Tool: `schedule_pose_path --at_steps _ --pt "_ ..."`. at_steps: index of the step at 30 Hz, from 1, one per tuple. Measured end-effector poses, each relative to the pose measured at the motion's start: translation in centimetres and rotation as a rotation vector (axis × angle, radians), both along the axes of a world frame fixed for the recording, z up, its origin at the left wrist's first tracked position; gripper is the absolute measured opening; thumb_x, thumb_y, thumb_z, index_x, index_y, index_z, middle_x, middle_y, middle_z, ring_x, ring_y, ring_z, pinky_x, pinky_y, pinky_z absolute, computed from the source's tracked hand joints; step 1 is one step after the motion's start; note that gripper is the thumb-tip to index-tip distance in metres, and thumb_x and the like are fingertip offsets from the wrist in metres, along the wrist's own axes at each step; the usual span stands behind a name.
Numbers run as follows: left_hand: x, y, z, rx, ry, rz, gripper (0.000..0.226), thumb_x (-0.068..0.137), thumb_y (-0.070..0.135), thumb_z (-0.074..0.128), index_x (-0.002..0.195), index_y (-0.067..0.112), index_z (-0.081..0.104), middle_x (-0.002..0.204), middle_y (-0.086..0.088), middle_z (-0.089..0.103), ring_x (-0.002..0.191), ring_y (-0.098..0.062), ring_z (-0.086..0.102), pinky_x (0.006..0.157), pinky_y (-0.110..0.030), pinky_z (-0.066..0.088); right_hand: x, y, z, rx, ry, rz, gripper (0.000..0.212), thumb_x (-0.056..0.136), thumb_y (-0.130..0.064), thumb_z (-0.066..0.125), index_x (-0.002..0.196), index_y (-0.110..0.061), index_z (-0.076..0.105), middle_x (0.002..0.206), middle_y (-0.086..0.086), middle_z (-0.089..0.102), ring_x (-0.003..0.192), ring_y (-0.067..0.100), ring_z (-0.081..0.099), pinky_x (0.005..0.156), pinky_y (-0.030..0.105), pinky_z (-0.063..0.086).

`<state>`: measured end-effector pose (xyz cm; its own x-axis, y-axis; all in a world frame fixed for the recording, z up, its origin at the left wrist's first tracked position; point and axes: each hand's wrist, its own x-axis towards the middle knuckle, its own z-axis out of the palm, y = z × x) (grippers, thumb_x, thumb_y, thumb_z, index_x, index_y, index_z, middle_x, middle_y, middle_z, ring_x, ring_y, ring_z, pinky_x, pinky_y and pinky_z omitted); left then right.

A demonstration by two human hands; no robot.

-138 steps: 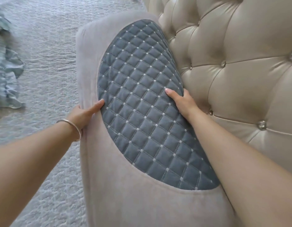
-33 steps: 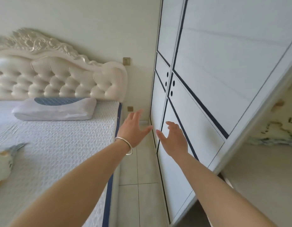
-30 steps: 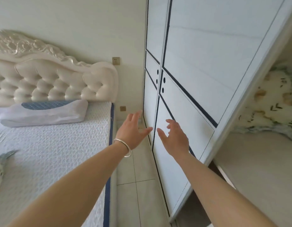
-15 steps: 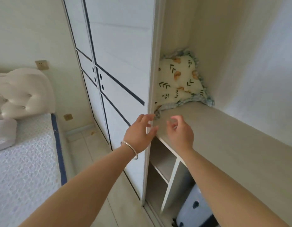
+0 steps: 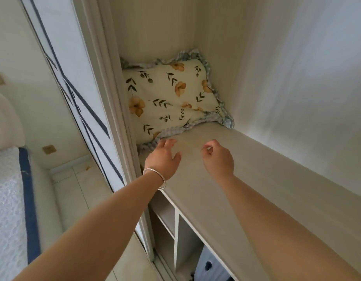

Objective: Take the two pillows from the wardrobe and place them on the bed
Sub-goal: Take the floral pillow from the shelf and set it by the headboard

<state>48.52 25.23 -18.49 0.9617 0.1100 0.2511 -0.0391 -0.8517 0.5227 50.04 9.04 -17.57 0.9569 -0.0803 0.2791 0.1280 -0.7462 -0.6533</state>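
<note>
A cream pillow [image 5: 171,98] with yellow flowers and a blue checked frill leans in the back left corner of the open wardrobe, on a wide beige shelf [image 5: 256,179]. My left hand [image 5: 162,158], with a silver bangle on the wrist, hovers over the shelf, fingers spread, just short of the pillow's lower frill. My right hand [image 5: 218,158] hangs over the shelf to the right, fingers loosely curled and empty. The bed [image 5: 7,199], with a white quilted cover and blue edge, shows at the far left.
The sliding wardrobe door [image 5: 74,88], white with dark blue lines, stands left of the opening. Lower compartments [image 5: 175,230] sit under the shelf, with a blue patterned item [image 5: 210,266] at the bottom. A strip of tiled floor [image 5: 78,195] runs between bed and wardrobe.
My view swung from the bed and the first pillow to the open wardrobe. Both hands have moved forward over the shelf, closer to the flowered pillow.
</note>
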Motion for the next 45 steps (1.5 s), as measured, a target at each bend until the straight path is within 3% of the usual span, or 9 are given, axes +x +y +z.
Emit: schedule_pose_path --at_steps 4,9,16,21,26,31,35,40,45 --pt "3.6 0.4 -0.5 0.112 0.081 0.168 0.036 0.09 0.035 0.046 0.124 0.025 0.052 0.13 -0.003 0.051 0.097 -0.027 0.061 0.072 -0.033 0.05 2.9 -0.3 -0.5 -0.027 0.087 0.079 0.019 0.089 -0.027 0.048 0.099 -0.019 0.062 0.09 0.004 0.069 0.086 0.029 0.062 0.071 0.033 0.047" --pt "9.2 1.6 1.7 0.168 0.115 0.294 0.037 0.089 0.029 0.047 0.123 0.018 0.052 0.127 -0.008 0.049 0.11 -0.028 0.051 0.086 -0.04 0.048 7.3 -0.6 0.3 -0.028 0.116 0.112 0.02 0.088 -0.029 0.047 0.098 -0.021 0.062 0.091 0.003 0.068 0.084 0.025 0.062 0.072 0.033 0.05" --pt "16.9 2.3 6.6 0.269 0.126 0.423 0.047 0.086 0.032 0.05 0.131 0.017 0.045 0.131 -0.01 0.044 0.118 -0.03 0.043 0.084 -0.042 0.043 13.5 1.9 1.4 0.028 0.062 0.179 0.025 0.091 -0.029 0.042 0.105 -0.019 0.06 0.097 0.004 0.068 0.089 0.024 0.062 0.072 0.032 0.048" --pt "21.2 3.8 8.1 0.314 0.143 0.461 0.051 0.086 0.033 0.049 0.134 0.016 0.041 0.135 -0.009 0.04 0.125 -0.029 0.035 0.093 -0.047 0.039 17.7 4.5 1.4 0.096 0.074 0.218 0.021 0.092 -0.032 0.043 0.101 -0.022 0.059 0.087 0.001 0.068 0.079 0.022 0.062 0.062 0.03 0.046" --pt "24.7 5.8 8.4 0.341 0.12 0.54 0.062 0.088 0.036 0.047 0.144 0.019 0.027 0.155 -0.003 0.018 0.142 -0.025 0.011 0.111 -0.057 0.016 20.6 6.5 0.1 0.177 0.094 0.237 0.019 0.091 -0.029 0.045 0.098 -0.02 0.06 0.089 0.003 0.069 0.083 0.023 0.062 0.065 0.029 0.045" --pt "27.9 8.2 9.4 0.404 0.115 0.642 0.073 0.09 0.047 0.041 0.149 0.016 0.01 0.159 -0.005 -0.001 0.145 -0.028 -0.007 0.111 -0.062 0.002 22.5 6.3 -1.7 0.199 0.09 0.248 0.015 0.089 -0.027 0.047 0.097 -0.023 0.059 0.079 -0.006 0.059 0.081 0.019 0.06 0.063 0.027 0.038" --pt "29.8 9.3 9.2 0.464 0.056 0.629 0.078 0.09 0.056 0.034 0.149 0.012 0.009 0.159 -0.008 0.009 0.145 -0.027 -0.002 0.113 -0.061 -0.001 23.7 4.7 -3.1 0.174 0.097 0.201 0.015 0.089 -0.027 0.048 0.098 -0.022 0.06 0.08 -0.005 0.057 0.085 0.022 0.061 0.065 0.027 0.037" --pt "30.8 9.2 8.5 0.52 0.039 0.621 0.093 0.08 0.075 0.026 0.147 0.011 0.016 0.15 -0.012 0.032 0.137 -0.03 0.024 0.112 -0.06 0.003 24.1 2.8 -3.4 0.153 0.11 0.156 0.017 0.09 -0.027 0.047 0.098 -0.021 0.061 0.093 0.004 0.067 0.09 0.025 0.062 0.066 0.028 0.04" --pt "30.8 9.3 9.1 0.516 0.055 0.59 0.11 0.069 0.086 0.03 0.146 0.007 0.018 0.147 -0.014 0.035 0.134 -0.031 0.032 0.109 -0.049 0.021 23.4 2.4 -2.8 0.096 0.116 0.178 0.018 0.09 -0.031 0.047 0.099 -0.022 0.06 0.097 0.004 0.069 0.089 0.025 0.063 0.068 0.029 0.044"
